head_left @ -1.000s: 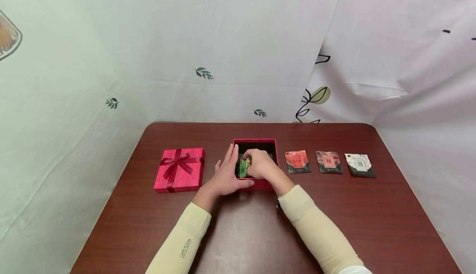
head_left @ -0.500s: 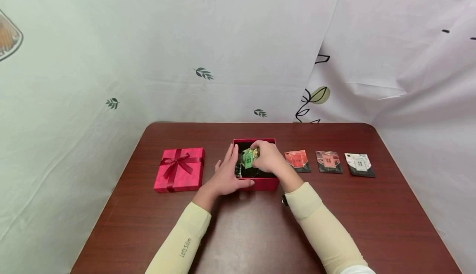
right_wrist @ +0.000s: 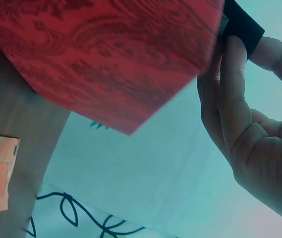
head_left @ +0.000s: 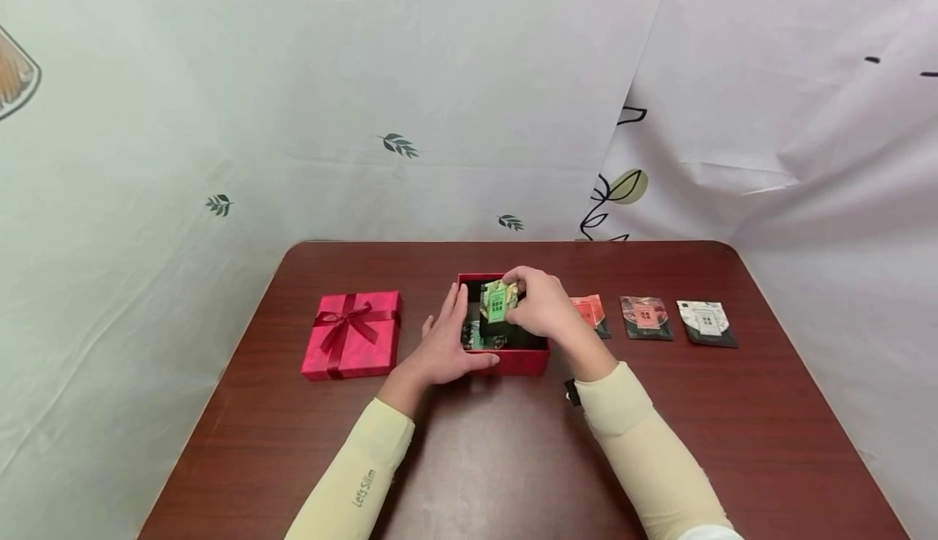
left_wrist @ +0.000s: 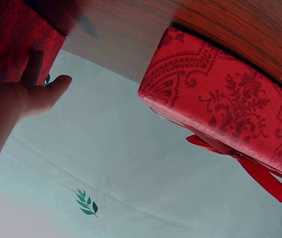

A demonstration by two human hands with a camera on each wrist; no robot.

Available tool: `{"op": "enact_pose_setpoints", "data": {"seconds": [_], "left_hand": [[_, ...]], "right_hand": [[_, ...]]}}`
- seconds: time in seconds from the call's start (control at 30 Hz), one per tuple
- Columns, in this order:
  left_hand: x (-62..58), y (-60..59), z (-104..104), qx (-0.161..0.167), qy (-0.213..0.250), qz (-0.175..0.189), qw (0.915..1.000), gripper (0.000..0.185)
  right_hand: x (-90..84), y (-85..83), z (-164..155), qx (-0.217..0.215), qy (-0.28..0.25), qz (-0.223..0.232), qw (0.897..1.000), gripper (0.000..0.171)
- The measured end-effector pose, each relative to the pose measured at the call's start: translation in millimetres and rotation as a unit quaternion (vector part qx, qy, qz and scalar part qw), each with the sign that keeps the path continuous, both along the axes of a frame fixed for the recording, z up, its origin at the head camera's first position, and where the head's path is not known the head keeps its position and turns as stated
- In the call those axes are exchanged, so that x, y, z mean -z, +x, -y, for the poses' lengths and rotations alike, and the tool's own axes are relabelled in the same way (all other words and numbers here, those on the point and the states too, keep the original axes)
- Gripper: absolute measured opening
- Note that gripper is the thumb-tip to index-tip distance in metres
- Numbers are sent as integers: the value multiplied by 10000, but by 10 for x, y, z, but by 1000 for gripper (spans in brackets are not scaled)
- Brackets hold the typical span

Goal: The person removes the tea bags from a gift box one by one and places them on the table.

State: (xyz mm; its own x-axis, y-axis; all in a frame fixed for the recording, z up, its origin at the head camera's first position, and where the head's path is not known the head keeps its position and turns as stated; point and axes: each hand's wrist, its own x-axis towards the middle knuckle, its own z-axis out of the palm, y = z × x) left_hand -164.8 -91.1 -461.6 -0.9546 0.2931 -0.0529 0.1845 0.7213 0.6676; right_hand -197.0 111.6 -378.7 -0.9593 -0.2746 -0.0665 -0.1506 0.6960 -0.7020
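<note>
My right hand pinches a green-labelled sachet over the open red box. In the right wrist view, thumb and fingers close on the dark back of that sachet, up past the rim of the box. Against the box's left side lies my left hand, fingers straight and thumb along the front wall. The left wrist view shows that hand touching the patterned box side. Another dark sachet with a green label lies inside the box, partly covered.
A red box lid with a ribbon bow lies left of the box. To the right, a row holds an orange-red sachet, partly behind my right hand, a pinkish sachet and a white sachet. A patterned cloth hangs behind the brown table.
My right hand has lifted the green-labelled sachet from the box's left side, upward and to the right. A sachet beneath has come into sight. My left hand has stayed at the box.
</note>
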Motion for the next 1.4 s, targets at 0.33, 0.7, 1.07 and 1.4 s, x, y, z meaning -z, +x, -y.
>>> {"op": "enact_pose_setpoints", "data": {"seconds": [0.33, 0.7, 1.07, 1.4], "left_hand": [[3, -3, 1, -78, -77, 82, 9999, 129], [8, 4, -4, -82, -48, 20, 10000, 128], [-6, 11, -11, -84, -66, 58, 9999, 129], [6, 0, -15, -69, -89, -52, 9999, 128]], "right_hand": [[-91, 90, -155, 67, -350, 115, 9993, 47], [-86, 177, -324, 146, -772, 117, 9968, 47], [-1, 276, -498, 398, -1112, 426, 9921, 49], [109, 303, -679, 457, -1654, 655, 9830, 50]]}}
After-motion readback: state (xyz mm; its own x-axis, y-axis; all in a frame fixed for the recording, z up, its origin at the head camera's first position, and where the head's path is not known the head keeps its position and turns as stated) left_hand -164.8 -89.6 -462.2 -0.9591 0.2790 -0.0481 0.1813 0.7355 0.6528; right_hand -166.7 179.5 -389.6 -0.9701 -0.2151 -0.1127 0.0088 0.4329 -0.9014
